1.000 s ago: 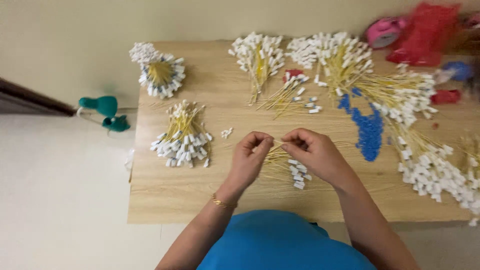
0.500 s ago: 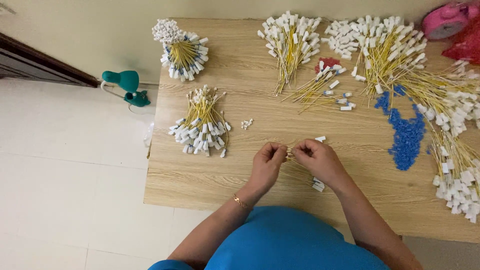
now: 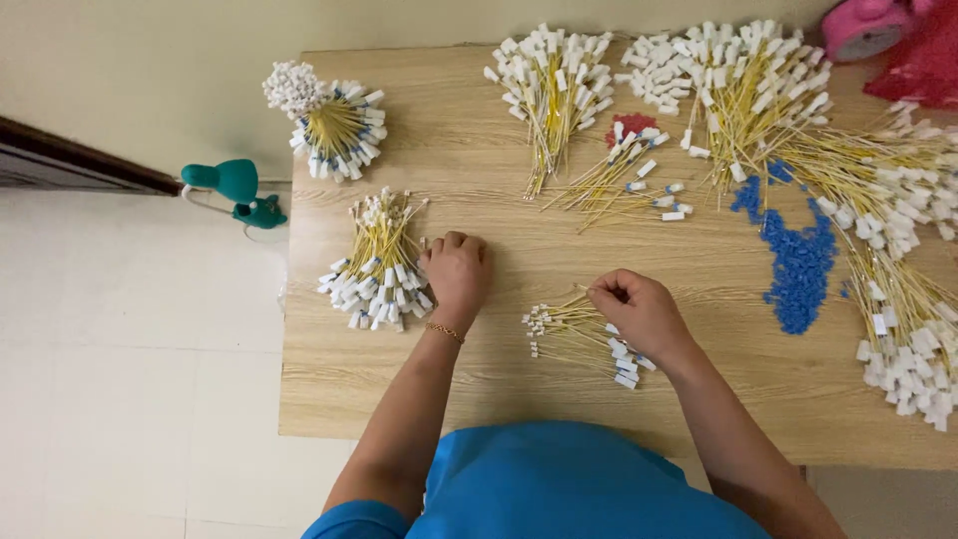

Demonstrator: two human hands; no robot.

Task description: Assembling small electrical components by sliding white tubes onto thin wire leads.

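Two hands on the counter (image 3: 499, 389), apart from each other. My left hand (image 3: 457, 274) is curled loosely, knuckles up, resting against the right side of a fanned bundle of yellow ties with white tags (image 3: 377, 265) near the left edge; can't tell if it's actually pinching any of them. My right hand (image 3: 639, 311) is closed narrow, fingertips pinched on the stem end of a small bundle of yellow ties (image 3: 584, 339) lying near the front edge, roughly mid-counter, white tags at both its ends. Back left corner: a tight round bundle (image 3: 329, 120). Along the back edge, a tall fanned bundle (image 3: 554, 85), then a bigger spread heap (image 3: 758, 85) toward the back right. Between those and my right hand, a loose scatter of ties (image 3: 624, 180) over a small red patch. Blue pieces (image 3: 793, 250) piled right of centre. More tagged ties (image 3: 898, 299) run down the right edge. Pink object (image 3: 863, 25) at the back right corner, partly cut off. Green lamp-like item (image 3: 235, 190) sits on the floor just off the left edge.
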